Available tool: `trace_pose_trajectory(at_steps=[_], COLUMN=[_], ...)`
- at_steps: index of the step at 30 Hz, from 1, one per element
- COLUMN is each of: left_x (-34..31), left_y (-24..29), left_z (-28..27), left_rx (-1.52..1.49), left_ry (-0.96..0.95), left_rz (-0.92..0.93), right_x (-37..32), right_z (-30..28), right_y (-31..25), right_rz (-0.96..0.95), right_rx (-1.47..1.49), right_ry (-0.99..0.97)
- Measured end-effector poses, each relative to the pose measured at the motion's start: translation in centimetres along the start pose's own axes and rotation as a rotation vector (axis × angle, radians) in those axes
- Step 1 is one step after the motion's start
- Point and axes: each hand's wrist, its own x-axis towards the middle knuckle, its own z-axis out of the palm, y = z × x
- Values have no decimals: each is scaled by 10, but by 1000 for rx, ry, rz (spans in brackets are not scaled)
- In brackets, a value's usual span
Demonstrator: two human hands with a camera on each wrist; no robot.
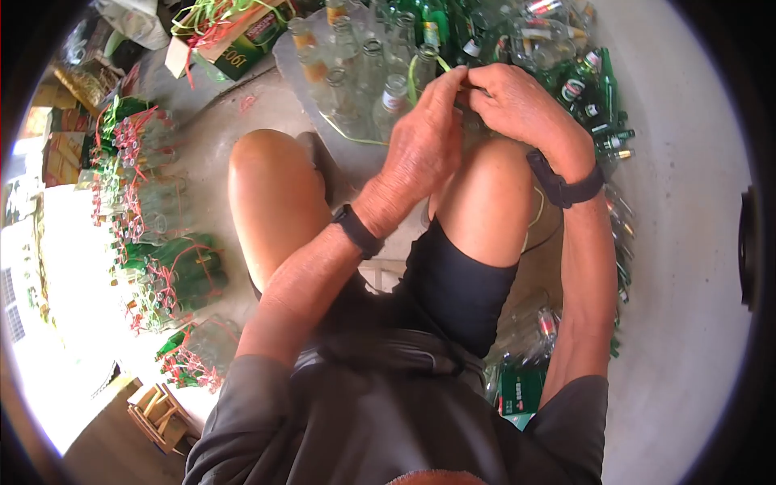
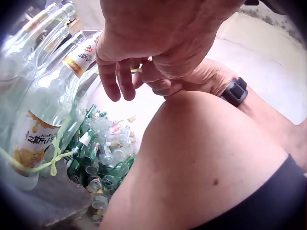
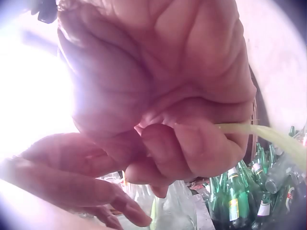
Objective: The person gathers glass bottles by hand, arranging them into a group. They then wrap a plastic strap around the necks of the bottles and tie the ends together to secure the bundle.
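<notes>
In the head view, the green carton at eleven o'clock bears upside-down gold digits, apparently "1903"; pale characters on the green box near five o'clock are too small to read. In the left wrist view, the clear bottle toward nine o'clock carries black brush-style characters on its body label and neck label, not surely legible.

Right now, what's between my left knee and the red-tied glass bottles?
The head view shows bare floor between your left knee and those glass bottles.
</notes>
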Motion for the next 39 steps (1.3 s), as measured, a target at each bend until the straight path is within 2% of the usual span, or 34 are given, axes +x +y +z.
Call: trace_pose_trajectory(at_steps=[2, 4, 5, 8, 11, 12, 14, 16, 17, 19, 21, 23, 26, 30, 39], left_x=[2, 3, 5, 2, 2, 1, -2, -5, -7, -11, -12, -16, -20, -26, -33], left_y=[2, -3, -4, -5, -5, -7, -4, -2, -3, -3, -3, -6, -5, -10, -19], left_z=[-1, 0, 0, 0, 2, 2, -1, -5, -6, -8, -7, -11, -13, -9, -5], left_rx=[18, 39, 57, 68, 99, 105, 85, 9, 11, -2, -58, -80, -123, -143, -218], left_ry=[27, 16, 48, 28, 95, 107, 123, 113, 124, 146, 184, 199, 216, 240, 354], left_rz=[42, 95, 156, 99, 133, 124, 107, 73, 64, 35, 46, 46, 40, 11, -4], right_x=[-10, -15, -22, -31, -44, -49, -60, -73, -79, -93, -109, -126, -148, -163, -157], right_z=[-5, -8, -11, -19, -26, -34, -39, -49, -59, -63, -72, -69, -56, -38, -2], right_y=[-6, -11, -16, -16, -10, -11, -8, 2, 2, 18, 20, 41, 71, 113, 168], right_rz=[3, -66, -38, -33, -66, -13, -28, 57, 215, 215, 273, 414, 447, 488, 558], right_rx=[-12, 98, 120, 237, 289, 285, 370, 391, 436, 480, 512, 570, 693, 729, 783], right_ry=[19, -4, -3, -31, 1, -47, 12, -38, -105, -32, 2, 31, 86, 55, 8])
